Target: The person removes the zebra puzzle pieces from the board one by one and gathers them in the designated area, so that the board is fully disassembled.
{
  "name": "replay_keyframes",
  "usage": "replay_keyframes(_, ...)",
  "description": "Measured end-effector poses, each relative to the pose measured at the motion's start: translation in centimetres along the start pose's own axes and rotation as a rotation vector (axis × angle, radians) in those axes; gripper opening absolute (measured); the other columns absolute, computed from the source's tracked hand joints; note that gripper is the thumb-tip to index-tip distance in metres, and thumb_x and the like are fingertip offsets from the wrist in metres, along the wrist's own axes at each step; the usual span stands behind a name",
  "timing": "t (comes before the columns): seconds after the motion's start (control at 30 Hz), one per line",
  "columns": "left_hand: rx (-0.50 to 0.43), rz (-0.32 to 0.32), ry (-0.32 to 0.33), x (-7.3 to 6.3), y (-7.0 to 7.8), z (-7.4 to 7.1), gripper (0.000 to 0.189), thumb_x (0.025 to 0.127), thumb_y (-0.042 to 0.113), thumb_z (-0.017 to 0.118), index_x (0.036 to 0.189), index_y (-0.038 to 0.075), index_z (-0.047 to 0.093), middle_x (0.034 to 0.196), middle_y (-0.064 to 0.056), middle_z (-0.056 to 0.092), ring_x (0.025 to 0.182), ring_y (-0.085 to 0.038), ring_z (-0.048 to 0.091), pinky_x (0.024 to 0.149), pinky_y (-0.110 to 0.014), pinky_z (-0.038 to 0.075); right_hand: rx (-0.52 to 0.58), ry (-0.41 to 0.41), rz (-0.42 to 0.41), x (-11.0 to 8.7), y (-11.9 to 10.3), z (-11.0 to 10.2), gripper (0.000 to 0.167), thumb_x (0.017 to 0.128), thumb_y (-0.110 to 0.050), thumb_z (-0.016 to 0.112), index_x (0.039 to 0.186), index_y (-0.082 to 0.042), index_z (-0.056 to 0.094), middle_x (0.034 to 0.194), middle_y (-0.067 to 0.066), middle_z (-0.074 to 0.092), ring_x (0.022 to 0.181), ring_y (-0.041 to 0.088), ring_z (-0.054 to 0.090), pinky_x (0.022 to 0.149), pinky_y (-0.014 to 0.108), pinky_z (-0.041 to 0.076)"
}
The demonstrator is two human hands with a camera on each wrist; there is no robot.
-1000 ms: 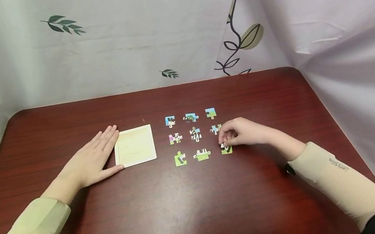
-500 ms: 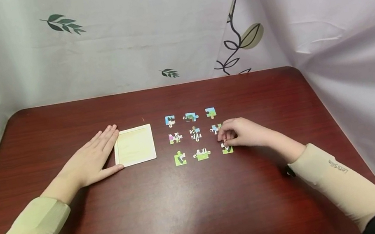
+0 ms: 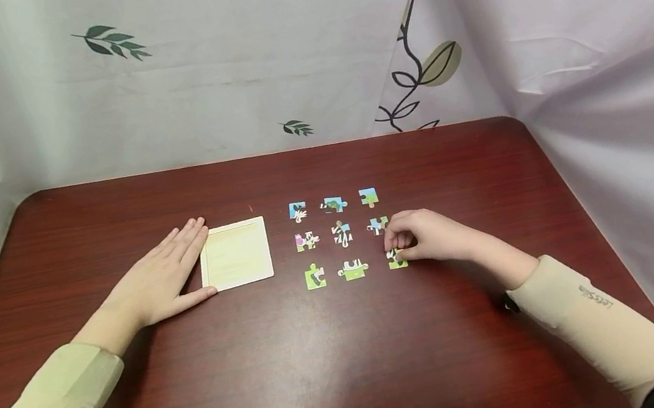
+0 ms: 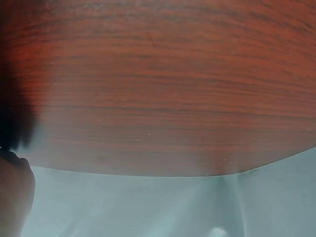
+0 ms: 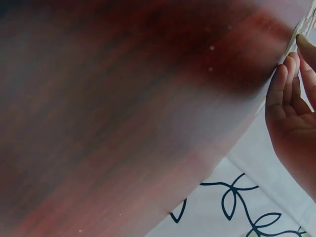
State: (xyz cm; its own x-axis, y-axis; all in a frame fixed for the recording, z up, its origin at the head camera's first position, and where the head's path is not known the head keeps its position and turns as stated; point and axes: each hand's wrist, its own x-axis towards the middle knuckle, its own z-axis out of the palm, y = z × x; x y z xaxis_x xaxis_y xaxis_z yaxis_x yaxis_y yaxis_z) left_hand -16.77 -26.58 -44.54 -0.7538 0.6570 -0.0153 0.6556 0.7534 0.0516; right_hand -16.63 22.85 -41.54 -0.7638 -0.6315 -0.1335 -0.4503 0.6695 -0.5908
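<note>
My left hand (image 3: pixel 166 280) lies flat with fingers extended at the left side of a square, pale wooden puzzle tray (image 3: pixel 266 251). Its thumb and fingertips touch the tray's edge. To the right, jigsaw pieces are spread in three rows of three, printed in blue, green, white and black. At the bottom right of these, my right hand (image 3: pixel 427 236) pinches a green, black and white puzzle piece (image 3: pixel 402 264) on the table, thumb and curled fingers partly covering it. The bottom middle piece (image 3: pixel 353 271) lies apart from it. In the right wrist view, the right hand (image 5: pixel 291 106) shows at the edge.
The dark red wooden table (image 3: pixel 305 375) has rounded far corners. Pale curtains (image 3: pixel 212 71) with leaf prints hang behind it and at both sides. A middle-row piece (image 3: pixel 377 226) lies just beyond the right fingers.
The bottom right puzzle piece has shifted very slightly to the right, and my right hand has moved a little right and nearer to me. My left hand and the tray stay put.
</note>
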Motion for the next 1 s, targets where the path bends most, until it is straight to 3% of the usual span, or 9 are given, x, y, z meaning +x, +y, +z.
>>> replay_keyframes(0.43, -0.001, -0.01, -0.009, 0.18, -0.02, 0.09, 0.101, 0.098, 0.056, 0.066, 0.165, -0.006, 0.025, 0.175, -0.025, 0.022, 0.163, -0.041, 0.024, 0.139, -0.034, 0.005, 0.019, -0.007, -0.017, 0.29, 0.3, 0.31, 0.018, 0.088, 0.001, 0.08, 0.096, -0.015, 0.077, 0.097, -0.004, 0.07, 0.086, 0.01, 0.064, 0.08, 0.024, 0.059)
replay_keyframes(0.73, -0.008, -0.009, -0.01, 0.18, -0.09, 0.13, 0.101, 0.098, 0.056, 0.066, 0.165, -0.006, 0.025, 0.175, -0.025, 0.022, 0.164, -0.04, 0.023, 0.139, -0.033, 0.003, 0.034, -0.013, -0.071, 0.46, 0.5, 0.31, 0.019, 0.088, 0.004, 0.079, 0.097, -0.012, 0.078, 0.098, -0.002, 0.071, 0.086, 0.011, 0.065, 0.079, 0.025, 0.06)
replay_keyframes(1.0, -0.004, -0.006, -0.001, 0.13, -0.09, 0.02, 0.101, 0.097, 0.057, 0.067, 0.165, -0.006, 0.027, 0.175, -0.025, 0.024, 0.163, -0.041, 0.025, 0.139, -0.037, 0.007, 0.02, 0.024, -0.05, 0.29, 0.25, 0.27, 0.016, 0.089, -0.001, 0.081, 0.096, -0.014, 0.077, 0.096, -0.004, 0.07, 0.086, 0.01, 0.064, 0.08, 0.024, 0.059)
